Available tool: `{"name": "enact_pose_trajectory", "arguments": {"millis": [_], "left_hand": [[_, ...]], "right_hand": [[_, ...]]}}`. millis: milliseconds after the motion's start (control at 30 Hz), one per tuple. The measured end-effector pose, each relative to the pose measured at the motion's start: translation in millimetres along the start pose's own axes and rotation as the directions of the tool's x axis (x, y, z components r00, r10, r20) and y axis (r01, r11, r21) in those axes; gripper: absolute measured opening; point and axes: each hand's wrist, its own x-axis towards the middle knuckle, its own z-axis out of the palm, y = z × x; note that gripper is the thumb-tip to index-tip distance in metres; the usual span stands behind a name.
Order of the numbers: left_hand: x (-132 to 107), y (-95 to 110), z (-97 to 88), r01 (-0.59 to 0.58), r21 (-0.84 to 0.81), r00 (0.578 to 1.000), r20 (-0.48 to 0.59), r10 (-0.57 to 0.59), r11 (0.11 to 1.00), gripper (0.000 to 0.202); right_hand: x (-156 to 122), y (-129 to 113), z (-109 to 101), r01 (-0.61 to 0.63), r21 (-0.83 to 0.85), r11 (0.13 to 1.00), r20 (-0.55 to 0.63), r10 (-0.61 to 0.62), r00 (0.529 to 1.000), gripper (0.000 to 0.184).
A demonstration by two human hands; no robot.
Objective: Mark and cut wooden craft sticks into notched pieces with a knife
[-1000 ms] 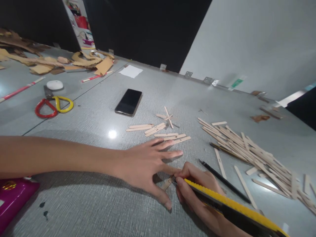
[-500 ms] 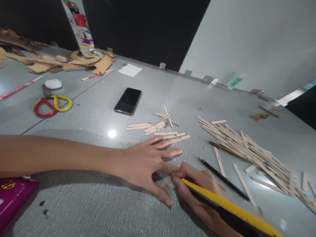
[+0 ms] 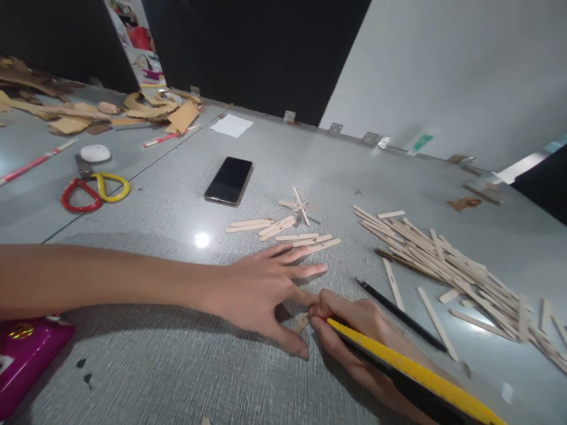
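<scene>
My left hand point(image 3: 261, 289) lies on the grey table with its fingers spread, the index fingertip meeting my right hand. A short piece of craft stick point(image 3: 302, 323) shows between its thumb and index finger, its right end hidden. My right hand point(image 3: 354, 330) is wrapped around a yellow and black utility knife point(image 3: 411, 369); the fingers hide its tip, which points at that stick. Just beyond my left fingers are several notched craft sticks point(image 3: 296, 238) in small groups, with a star of crossed sticks point(image 3: 302, 206) behind them.
A black pen-like tool point(image 3: 401, 313) and a loose pile of craft sticks point(image 3: 447, 271) lie to the right. Farther back are a phone point(image 3: 229, 180), scissors point(image 3: 95, 188), a white earbud case point(image 3: 95, 153) and cardboard scraps point(image 3: 88, 112). A purple packet point(image 3: 35, 360) sits front left.
Both hands keep nearly the same place and hold. My left thumb has shifted slightly upward, and the view has moved a little.
</scene>
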Motion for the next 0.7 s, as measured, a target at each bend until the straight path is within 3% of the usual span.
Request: {"name": "enact_pose_trajectory", "arguments": {"millis": [700], "left_hand": [[1,-2,2.2,-0.009,0.007,1.000,0.015,0.009,1.000,0.071]], "right_hand": [[1,8,-8,0.050,0.126,0.991,0.077,-0.061,0.995,0.020]]}}
